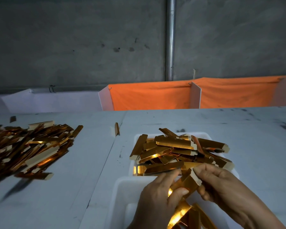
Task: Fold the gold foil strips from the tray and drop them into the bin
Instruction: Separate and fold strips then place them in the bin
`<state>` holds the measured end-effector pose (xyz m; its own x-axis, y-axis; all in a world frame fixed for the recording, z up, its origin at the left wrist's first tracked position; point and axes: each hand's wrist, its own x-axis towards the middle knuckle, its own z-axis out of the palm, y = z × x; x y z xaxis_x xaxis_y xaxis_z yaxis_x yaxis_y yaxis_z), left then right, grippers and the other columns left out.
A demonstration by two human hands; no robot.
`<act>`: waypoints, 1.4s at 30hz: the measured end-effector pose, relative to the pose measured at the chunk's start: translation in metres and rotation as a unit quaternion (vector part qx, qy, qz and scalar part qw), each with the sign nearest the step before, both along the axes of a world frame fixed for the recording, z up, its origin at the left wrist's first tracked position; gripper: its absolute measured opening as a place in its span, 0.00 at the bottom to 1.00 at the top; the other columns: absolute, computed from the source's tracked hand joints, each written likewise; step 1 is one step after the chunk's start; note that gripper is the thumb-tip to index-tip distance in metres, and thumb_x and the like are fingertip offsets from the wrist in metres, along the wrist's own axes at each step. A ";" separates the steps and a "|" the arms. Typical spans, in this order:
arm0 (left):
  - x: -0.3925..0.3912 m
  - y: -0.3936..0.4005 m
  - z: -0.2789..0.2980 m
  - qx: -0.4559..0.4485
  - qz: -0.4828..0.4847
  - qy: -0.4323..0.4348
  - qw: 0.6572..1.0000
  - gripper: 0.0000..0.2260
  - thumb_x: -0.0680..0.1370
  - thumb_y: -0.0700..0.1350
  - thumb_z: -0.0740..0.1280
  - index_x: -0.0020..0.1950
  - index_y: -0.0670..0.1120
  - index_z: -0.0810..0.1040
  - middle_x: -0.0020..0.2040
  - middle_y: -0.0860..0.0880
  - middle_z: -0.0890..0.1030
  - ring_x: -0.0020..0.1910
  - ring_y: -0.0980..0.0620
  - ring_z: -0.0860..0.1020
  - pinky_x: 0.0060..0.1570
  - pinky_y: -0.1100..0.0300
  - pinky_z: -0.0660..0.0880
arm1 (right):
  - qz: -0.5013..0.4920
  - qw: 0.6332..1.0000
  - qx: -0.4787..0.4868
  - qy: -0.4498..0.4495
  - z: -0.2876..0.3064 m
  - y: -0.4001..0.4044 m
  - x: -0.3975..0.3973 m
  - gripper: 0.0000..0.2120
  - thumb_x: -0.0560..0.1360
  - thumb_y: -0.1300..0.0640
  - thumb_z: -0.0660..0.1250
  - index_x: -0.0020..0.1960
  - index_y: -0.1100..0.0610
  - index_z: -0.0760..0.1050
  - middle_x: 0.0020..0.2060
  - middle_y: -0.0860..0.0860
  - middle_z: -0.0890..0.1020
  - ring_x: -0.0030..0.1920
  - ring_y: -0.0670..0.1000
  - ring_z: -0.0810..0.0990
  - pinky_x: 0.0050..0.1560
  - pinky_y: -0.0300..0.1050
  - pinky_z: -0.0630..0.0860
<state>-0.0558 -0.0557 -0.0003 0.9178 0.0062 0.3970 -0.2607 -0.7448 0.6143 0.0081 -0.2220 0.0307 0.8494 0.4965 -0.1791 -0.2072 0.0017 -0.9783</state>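
Hands: 2 | left hand (162, 194) and right hand (221, 185) are pinching 1 gold foil strip (187, 181) | white trays (220, 138): 2 | strip piles (28, 146): 2 | surface (89, 162) | legible writing: cannot tell

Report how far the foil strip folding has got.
Done: some gold strips lie in the near white bin under the hands. In hand: the left hand and right hand both grip one strip over it. Left: a heap in the white tray, plus a large loose pile on the table; whether that pile is folded is unclear.
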 end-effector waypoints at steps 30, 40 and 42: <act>0.002 -0.014 0.000 0.131 0.094 -0.088 0.983 0.28 0.53 0.51 0.84 0.51 0.47 0.83 0.41 0.54 0.81 0.37 0.56 0.80 0.31 0.77 0.68 | -0.018 0.963 -0.202 -0.174 0.000 0.008 -0.005 0.04 0.71 0.56 0.73 0.41 0.54 0.78 0.36 0.54 0.80 0.44 0.55 0.80 0.53 0.55 0.79; 0.001 -0.014 0.000 0.110 0.066 -0.079 0.989 0.28 0.55 0.50 0.83 0.53 0.48 0.83 0.43 0.55 0.81 0.39 0.62 0.73 0.31 0.83 0.55 | 0.006 0.993 -0.108 -0.056 0.001 0.004 -0.002 0.09 0.63 0.54 0.75 0.38 0.59 0.80 0.36 0.63 0.77 0.39 0.56 0.79 0.43 0.46 0.81; 0.000 -0.015 0.000 0.119 0.065 -0.083 0.987 0.28 0.55 0.51 0.83 0.53 0.48 0.82 0.43 0.56 0.80 0.37 0.62 0.72 0.28 0.83 0.52 | 0.008 0.990 -0.124 -0.067 0.000 0.001 0.000 0.07 0.66 0.54 0.75 0.38 0.58 0.81 0.40 0.65 0.80 0.41 0.59 0.81 0.42 0.44 0.81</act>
<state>-0.0555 -0.0705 -0.0008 0.8374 0.0089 0.5465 -0.2355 -0.8964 0.3754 0.0080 -0.2205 0.0304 0.8662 0.4645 -0.1843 -0.0746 -0.2444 -0.9668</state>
